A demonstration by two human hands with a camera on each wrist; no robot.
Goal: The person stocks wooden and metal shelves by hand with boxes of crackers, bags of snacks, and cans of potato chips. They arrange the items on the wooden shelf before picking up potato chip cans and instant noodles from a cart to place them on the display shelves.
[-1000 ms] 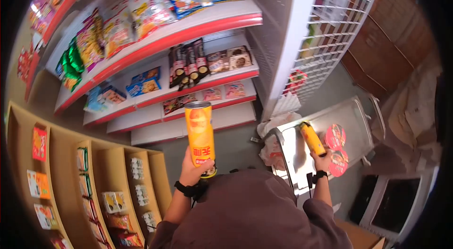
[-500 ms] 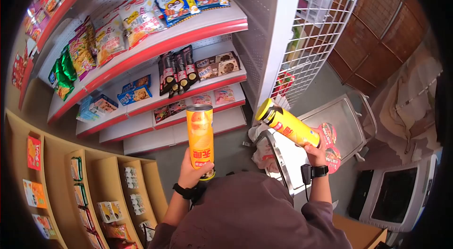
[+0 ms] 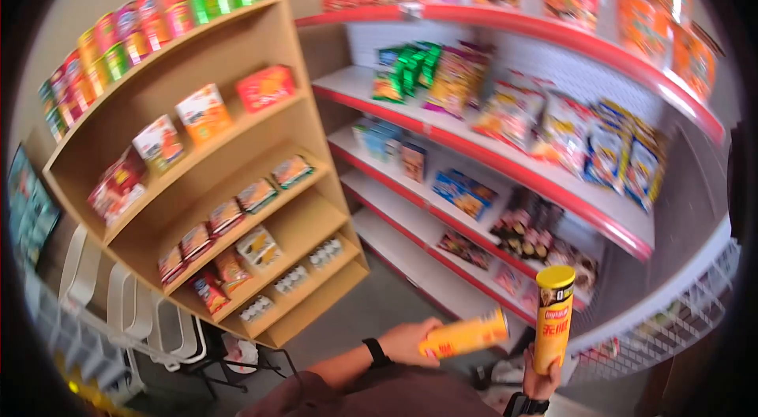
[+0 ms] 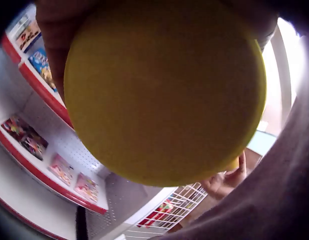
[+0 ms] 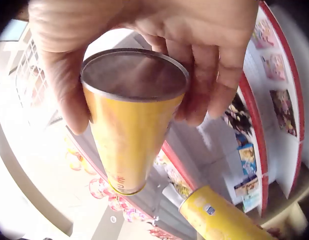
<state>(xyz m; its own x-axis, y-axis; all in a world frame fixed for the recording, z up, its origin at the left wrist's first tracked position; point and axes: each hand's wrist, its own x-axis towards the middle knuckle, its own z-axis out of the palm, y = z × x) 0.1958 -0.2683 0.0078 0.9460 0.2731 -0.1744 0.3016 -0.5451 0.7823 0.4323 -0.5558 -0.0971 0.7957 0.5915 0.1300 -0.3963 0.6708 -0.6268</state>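
My left hand [image 3: 407, 342] grips a yellow can of potato chips [image 3: 466, 334], tipped nearly level with its metal end pointing right. In the left wrist view the round yellow lid [image 4: 164, 95] of this can fills the middle and hides most of the hand. My right hand [image 3: 545, 376] holds a second yellow chip can [image 3: 554, 322] upright, yellow lid on top. Its bare metal bottom [image 5: 134, 75] faces the right wrist camera, thumb on one side and fingers on the other. The two cans are close together, with a gap between them.
A wooden shelf [image 3: 316, 121] with boxes, packets and a top row of colourful tubs stands left. Ahead, a white shelf unit with red edges [image 3: 521, 152] carries bagged snacks and boxes. White wire mesh [image 3: 671, 338] is at right. White baskets [image 3: 130, 302] stand at lower left.
The head view has swung left, bringing in the wooden shelf. My right hand has raised its can from over the cart and turned it upright. The left can has tipped from upright to nearly level.
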